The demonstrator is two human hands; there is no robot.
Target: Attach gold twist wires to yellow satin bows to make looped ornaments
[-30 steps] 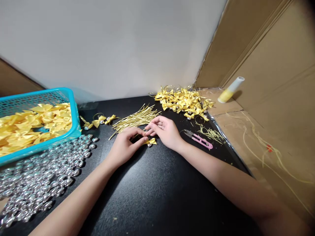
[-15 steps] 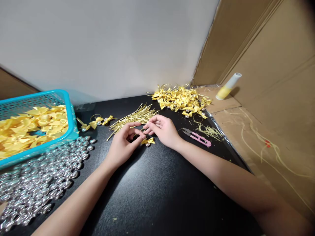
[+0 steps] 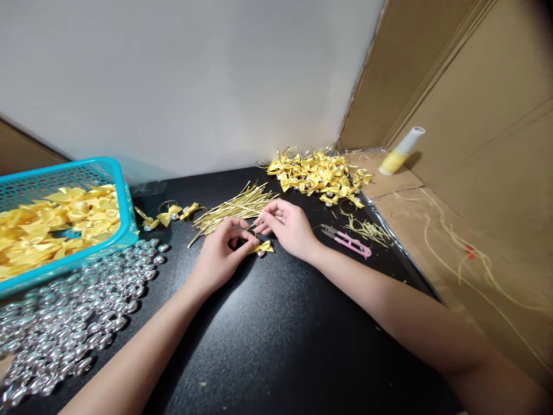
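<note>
My left hand [image 3: 222, 251] is closed in a pinch of thumb and forefinger on a thin gold cord. Opposite it, my right hand [image 3: 290, 231] pinches the same cord between its fingertips, the hands almost touching. Just under the fingertips is a yellow bow [image 3: 266, 246] with a silver bead [image 3: 261, 253] at its lower edge; the left fingers partly cover it. Behind my hands lies a bundle of cut gold cords [image 3: 242, 202]. Left of the bundle are several bows with beads [image 3: 170, 215].
At left, a blue basket [image 3: 123, 202] holds yellow bows, with many silver beads [image 3: 99, 314] spread before it. Finished-looking bows [image 3: 319, 173] are heaped at the back. Pink thread snips [image 3: 348, 241], yellow thread scraps [image 3: 371, 230] and a thread cone [image 3: 401, 151] are at right.
Both hands have shifted very slightly to the right with the cord, and the fingers have moved a little. The bow has moved slightly right with them.
</note>
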